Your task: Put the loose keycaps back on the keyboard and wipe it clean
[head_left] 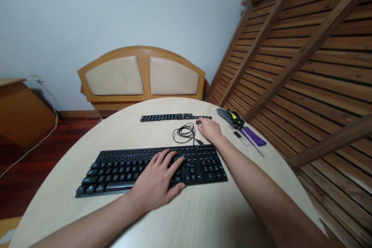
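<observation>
Head view: the left hand [158, 178] lies with fingers spread across the right part of the black computer keyboard [124, 170], grasping nothing, thumb resting at its near edge. Ahead and to its right, the right hand [209, 128] reaches to the far side of the round table [203, 213], fingers bent in toward a single keycap [197, 122] at their tips — whether they pinch it or merely touch it, I cannot tell. A double line of loose keycaps [162, 117] runs leftward from those fingertips, with small gaps between groups. Between the two hands lies the coiled cable [190, 136].

As I judge it, the work is partway along: a good many caps sit off the board in that tidy line, and the upper rows beyond the left hand look like bare stems. The lower rows to its left, spacebar included, seem still to carry their caps.

The left hand covers a good part of the keys, so their state is hidden; the right hand screens part of the line's right end. Legends are too small to read. Right of the right hand, a black-and-yellow object [234, 117] and a purple strip [254, 136] are hard to identify.
</observation>
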{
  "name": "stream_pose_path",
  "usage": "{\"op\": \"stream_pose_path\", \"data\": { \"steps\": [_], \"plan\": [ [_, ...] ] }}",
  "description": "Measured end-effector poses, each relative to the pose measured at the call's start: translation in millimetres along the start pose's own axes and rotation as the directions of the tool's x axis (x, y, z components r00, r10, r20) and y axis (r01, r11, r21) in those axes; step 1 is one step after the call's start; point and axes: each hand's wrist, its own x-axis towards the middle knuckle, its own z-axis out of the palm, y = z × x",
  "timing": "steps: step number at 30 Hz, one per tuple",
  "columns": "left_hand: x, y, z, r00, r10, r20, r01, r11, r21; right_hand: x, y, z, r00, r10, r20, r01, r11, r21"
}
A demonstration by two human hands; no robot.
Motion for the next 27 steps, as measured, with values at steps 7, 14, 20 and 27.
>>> {"op": "stream_pose_path", "data": {
  "steps": [7,14,20,27],
  "plan": [
    [0,1,0,1.0,-0.002,0.003,0.002,1.0,-0.003,-28,11,-15,0.999,-0.033,0.028,0.03,0.993,0.113],
    [0,-1,3,1.0,-0.001,-0.004,0.001,1.0,0.004,-51,17,-58,0.968,-0.203,0.15,0.135,0.918,0.373],
    [-1,-2,3,1.0,-0.005,0.012,0.005,1.0,0.012,-72,-9,-74,0.768,-0.554,0.321,0.3,0.754,0.585],
    [-2,-2,3,1.0,0.0,0.002,0.0,1.0,0.001,-79,-28,-66,0.729,-0.598,0.332,0.392,0.763,0.513]
  ]
}}
